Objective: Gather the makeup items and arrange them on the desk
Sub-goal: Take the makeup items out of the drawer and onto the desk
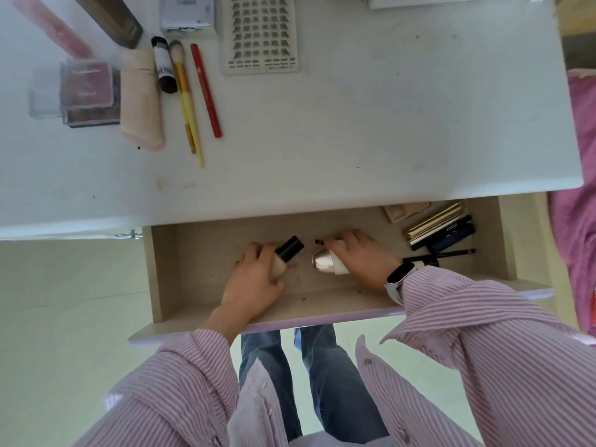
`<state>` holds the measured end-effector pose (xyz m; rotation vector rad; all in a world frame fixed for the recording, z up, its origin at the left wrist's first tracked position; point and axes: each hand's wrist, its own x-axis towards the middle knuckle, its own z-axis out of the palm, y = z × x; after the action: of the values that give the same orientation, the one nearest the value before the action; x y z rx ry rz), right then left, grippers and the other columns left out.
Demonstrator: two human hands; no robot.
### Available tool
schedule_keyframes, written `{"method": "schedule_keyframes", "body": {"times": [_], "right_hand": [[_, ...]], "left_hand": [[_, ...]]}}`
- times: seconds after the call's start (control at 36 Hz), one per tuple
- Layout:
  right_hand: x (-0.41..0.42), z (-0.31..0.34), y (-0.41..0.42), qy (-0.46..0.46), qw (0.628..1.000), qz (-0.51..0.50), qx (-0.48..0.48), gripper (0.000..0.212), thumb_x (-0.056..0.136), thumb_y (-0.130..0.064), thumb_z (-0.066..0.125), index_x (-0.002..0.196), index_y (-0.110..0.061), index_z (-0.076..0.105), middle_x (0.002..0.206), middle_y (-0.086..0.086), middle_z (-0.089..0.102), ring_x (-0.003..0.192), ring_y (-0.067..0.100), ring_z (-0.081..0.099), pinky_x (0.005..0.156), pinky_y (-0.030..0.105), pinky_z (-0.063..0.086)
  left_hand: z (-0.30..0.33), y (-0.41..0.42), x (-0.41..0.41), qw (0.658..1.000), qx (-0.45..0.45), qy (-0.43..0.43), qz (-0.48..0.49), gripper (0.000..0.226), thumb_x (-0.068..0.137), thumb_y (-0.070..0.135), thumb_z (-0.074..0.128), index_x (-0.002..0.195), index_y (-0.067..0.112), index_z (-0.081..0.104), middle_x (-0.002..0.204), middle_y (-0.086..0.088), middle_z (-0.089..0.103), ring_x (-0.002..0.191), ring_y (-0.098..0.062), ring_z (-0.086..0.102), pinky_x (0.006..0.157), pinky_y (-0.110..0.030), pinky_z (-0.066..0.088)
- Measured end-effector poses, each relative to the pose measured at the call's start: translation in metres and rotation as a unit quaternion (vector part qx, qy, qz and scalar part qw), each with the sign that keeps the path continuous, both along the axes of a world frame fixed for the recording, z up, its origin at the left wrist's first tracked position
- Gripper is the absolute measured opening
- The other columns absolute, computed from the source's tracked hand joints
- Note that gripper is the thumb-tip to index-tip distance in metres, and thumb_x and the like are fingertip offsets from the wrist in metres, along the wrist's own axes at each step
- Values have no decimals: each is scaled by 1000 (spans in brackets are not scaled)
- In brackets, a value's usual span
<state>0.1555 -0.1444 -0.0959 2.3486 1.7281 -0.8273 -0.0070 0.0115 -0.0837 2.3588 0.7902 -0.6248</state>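
Makeup bottles lie in the open drawer (161, 272): black-capped bottle (283, 256) clamped in left hand (254, 279), gold-capped one (329, 262) gripped by right hand (358, 256). Both should be lifted clear of the drawer front, then set beside the row on the tabletop (354, 130).

We see both hands inside the open drawer (200, 253); our left hand (254, 279) grips a black-capped foundation bottle (285, 254); our right hand (361, 256) holds a white bottle with a metallic cap (325, 264); brushes and a red pencil (205, 90) lie on the worktop (387, 124).
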Motion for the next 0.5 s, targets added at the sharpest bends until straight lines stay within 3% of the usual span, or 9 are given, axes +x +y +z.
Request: {"method": "schedule_keyframes", "body": {"times": [0.06, 0.08, 0.19, 0.25, 0.33, 0.44, 0.5], "right_hand": [[0, 10, -2, 50, 997, -10, -53, 69, 78, -4, 56, 140, -16, 28, 121, 21, 46, 113, 36, 45, 86, 39, 42], [0, 15, -3, 69, 996, -26, -57, 70, 80, -5, 55, 142, -18, 25, 126, 17, 42, 116, 34, 41, 89, 37, 40], [-1, 41, -10, 113, 991, -71, 5, 70, 78, -6, 61, 138, -20, 29, 125, 11, 43, 107, 27, 46, 83, 31, 40], [1, 57, -14, 114, 987, -90, 74, 66, 76, -5, 65, 134, -17, 35, 118, 11, 48, 100, 26, 49, 78, 25, 37], [3, 81, -12, 110, 969, -123, 186, 65, 70, -4, 73, 126, -12, 41, 111, 14, 54, 95, 28, 55, 77, 26, 40], [11, 112, 15, 218, 879, -314, 286, 56, 77, -2, 63, 121, -25, 37, 107, -4, 48, 90, 12, 50, 75, 21, 39], [20, 118, 36, 237, 836, -379, 317, 57, 79, -1, 59, 124, -23, 33, 106, -5, 47, 86, 13, 51, 72, 23, 40]], "left_hand": [[11, 0, -4, 999, -20, -25, 12, 59, 79, 26, 61, 133, 18, 40, 126, -7, 40, 92, -31, 55, 82, -36, 47], [16, 0, -6, 999, -27, -40, 18, 59, 78, 26, 61, 133, 18, 40, 126, -6, 40, 90, -29, 56, 78, -36, 48], [43, 2, -14, 991, -31, -118, 48, 59, 71, 36, 55, 126, 15, 48, 117, 0, 45, 77, -17, 51, 65, -28, 45], [58, 3, -13, 983, -35, -167, 67, 64, 65, 43, 47, 124, 17, 50, 109, 9, 42, 74, -14, 51, 64, -29, 47], [81, 9, 1, 969, -37, -222, 104, 62, 67, 39, 51, 125, 19, 49, 109, 14, 39, 79, -10, 51, 67, -27, 46], [102, 20, 37, 951, -24, -276, 138, 62, 78, 23, 67, 134, 16, 42, 118, 9, 37, 82, 2, 43, 74, -15, 38], [108, 26, 59, 944, -11, -288, 162, 63, 81, 18, 66, 137, 15, 38, 126, 2, 38, 90, 2, 39, 80, -16, 36]]}}
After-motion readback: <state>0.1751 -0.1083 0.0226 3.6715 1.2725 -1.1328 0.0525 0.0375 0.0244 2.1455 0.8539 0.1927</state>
